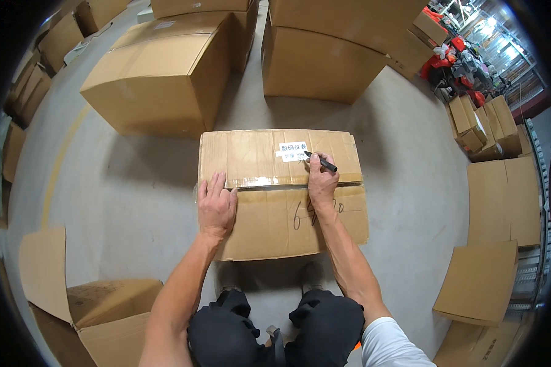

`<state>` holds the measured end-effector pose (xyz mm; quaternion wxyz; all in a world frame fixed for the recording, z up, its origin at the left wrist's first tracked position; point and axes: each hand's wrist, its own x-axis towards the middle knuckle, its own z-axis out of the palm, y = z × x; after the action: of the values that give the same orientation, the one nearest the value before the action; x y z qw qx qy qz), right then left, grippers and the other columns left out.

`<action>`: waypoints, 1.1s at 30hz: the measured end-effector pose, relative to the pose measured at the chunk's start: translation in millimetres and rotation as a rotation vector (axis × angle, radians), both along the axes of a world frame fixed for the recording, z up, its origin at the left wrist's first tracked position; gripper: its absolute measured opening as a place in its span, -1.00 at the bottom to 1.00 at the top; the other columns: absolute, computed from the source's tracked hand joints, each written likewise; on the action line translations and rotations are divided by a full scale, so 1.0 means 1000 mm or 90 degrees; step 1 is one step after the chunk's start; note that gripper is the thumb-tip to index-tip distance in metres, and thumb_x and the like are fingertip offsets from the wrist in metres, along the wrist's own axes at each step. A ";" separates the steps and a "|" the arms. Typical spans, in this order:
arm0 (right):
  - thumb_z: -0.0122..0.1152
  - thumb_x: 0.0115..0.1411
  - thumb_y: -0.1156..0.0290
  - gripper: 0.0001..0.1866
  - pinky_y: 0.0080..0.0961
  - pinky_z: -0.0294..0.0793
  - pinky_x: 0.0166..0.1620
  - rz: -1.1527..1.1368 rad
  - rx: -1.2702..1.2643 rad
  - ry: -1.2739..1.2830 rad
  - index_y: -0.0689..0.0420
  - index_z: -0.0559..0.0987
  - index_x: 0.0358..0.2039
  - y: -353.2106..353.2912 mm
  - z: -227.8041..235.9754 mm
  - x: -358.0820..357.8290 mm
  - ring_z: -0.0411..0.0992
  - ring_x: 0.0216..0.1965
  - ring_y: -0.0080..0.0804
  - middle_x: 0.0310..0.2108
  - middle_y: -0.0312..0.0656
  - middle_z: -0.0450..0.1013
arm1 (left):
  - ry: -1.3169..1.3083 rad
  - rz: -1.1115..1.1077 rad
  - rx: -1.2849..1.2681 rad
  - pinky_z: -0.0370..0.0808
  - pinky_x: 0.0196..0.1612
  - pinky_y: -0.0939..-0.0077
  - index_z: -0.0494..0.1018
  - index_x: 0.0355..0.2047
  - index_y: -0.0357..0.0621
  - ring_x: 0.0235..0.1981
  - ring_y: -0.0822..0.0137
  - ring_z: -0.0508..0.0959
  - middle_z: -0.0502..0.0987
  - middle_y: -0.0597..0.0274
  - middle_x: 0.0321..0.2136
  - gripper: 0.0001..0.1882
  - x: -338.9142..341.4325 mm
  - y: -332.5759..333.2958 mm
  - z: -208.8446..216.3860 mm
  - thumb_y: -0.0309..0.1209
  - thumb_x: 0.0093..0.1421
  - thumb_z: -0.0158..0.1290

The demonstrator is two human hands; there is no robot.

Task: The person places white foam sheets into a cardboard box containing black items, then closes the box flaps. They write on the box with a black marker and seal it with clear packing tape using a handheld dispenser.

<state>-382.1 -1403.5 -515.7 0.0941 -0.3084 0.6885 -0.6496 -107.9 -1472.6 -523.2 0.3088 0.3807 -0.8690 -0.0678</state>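
A closed cardboard box (257, 223) stands on the floor in front of my knees, with a strip of clear tape along its middle seam. On its far flap sits a small white printed label (292, 151). My right hand (322, 183) grips a black marker pen (328, 165), its tip at the label's right part. Handwritten dark marks run across the near flap, partly covered by my right wrist. My left hand (217, 202) lies flat near the left end of the seam, fingers stretched out and holding nothing.
Large cardboard boxes stand beyond, at far left (159, 79) and far centre (324, 64). An open box (113, 330) is at near left. More boxes (502, 199) line the right side. A yellow line (64, 159) crosses the grey floor; red items (456, 55) are piled at far right.
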 end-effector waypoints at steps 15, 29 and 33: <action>0.35 0.26 0.32 -0.73 -0.43 0.57 -0.17 0.255 0.010 -0.013 0.28 0.68 -0.17 -0.107 0.007 0.096 0.60 -0.31 -0.39 -0.34 -0.08 0.66 | -0.004 -0.003 -0.022 0.33 0.36 -0.12 0.56 -0.40 -0.31 0.24 -0.11 0.52 0.55 -0.21 0.16 -0.65 -0.001 -0.002 -0.001 -0.24 0.39 0.10; 0.27 0.29 0.20 -0.73 -0.08 0.27 0.31 0.229 0.086 0.114 0.15 0.70 -0.25 -0.114 0.002 0.101 0.58 -0.20 -0.03 -0.32 -0.04 0.67 | 0.008 -0.012 -0.014 0.30 0.36 -0.13 0.55 -0.45 -0.32 0.26 -0.12 0.49 0.53 -0.22 0.17 -0.66 0.002 -0.001 -0.001 -0.27 0.36 0.12; 0.27 0.27 0.21 -0.75 -0.02 0.19 0.35 0.209 0.057 0.185 0.14 0.69 -0.25 -0.117 -0.001 0.102 0.57 -0.22 -0.07 -0.33 -0.11 0.68 | 0.013 -0.008 -0.006 0.31 0.36 -0.12 0.54 -0.45 -0.32 0.26 -0.11 0.49 0.54 -0.22 0.16 -0.65 0.000 -0.001 -0.002 -0.26 0.37 0.12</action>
<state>-280.2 -1520.6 -517.0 0.1120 -0.5022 0.6637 -0.5429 -107.8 -1473.7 -524.8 0.3192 0.3730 -0.8684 -0.0698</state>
